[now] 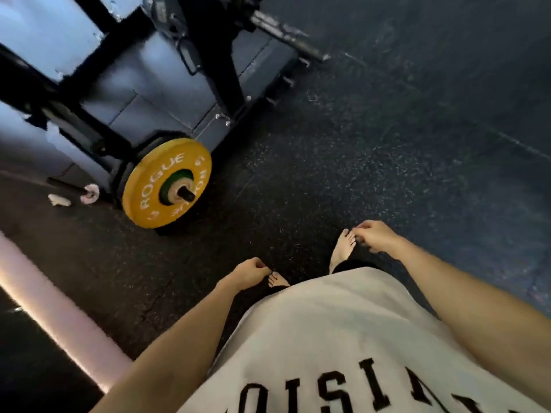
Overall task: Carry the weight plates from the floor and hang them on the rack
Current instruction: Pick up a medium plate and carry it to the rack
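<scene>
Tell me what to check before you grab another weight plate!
1. Both hands free: left hand and right hand hang loosely curled, holding nothing. Ok.
2. Yellow plate already on the rack peg: ok.
3. Floor path ahead has nothing lying on it: ok.
4. Feet protected: bare foot showing. Not ok.
5. Another plate on the floor to fetch: none in view, cannot tell.

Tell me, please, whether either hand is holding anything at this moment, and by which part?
Nothing is held. The left hand and right hand hang loosely curled and empty above the floor.
</scene>
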